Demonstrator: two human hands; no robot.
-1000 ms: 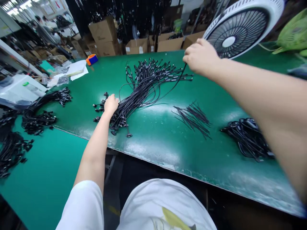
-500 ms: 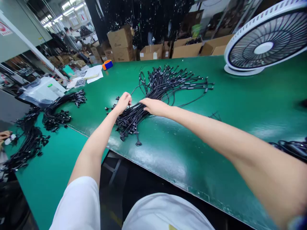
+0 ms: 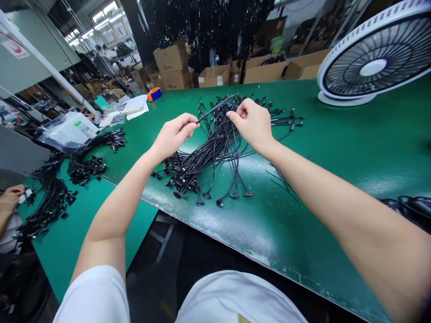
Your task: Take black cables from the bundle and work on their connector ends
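A large bundle of black cables [image 3: 205, 154] lies fanned out on the green table, with small plugs at the far end and wider connectors at the near end. My left hand [image 3: 177, 133] is closed above the bundle's left part, pinching a single black cable [image 3: 215, 108] between thumb and fingers. That cable slants up to the right and bends over toward my right hand [image 3: 255, 123]. The right fingers are curled and appear closed on its other stretch, over the far plugs; their exact grip is partly hidden.
More cable bundles [image 3: 50, 193] lie at the left, where another person's hand [image 3: 11, 197] holds a white piece. A white fan [image 3: 373, 67] stands at the back right. Thin black strips [image 3: 284, 184] and coiled cables [image 3: 409, 208] are to the right. Cardboard boxes [image 3: 171, 65] stand beyond the table.
Both hands have risen off the bundle, the right one moving right and away from me, with one cable lifted between them. Several connector ends now lie spread toward the near edge.
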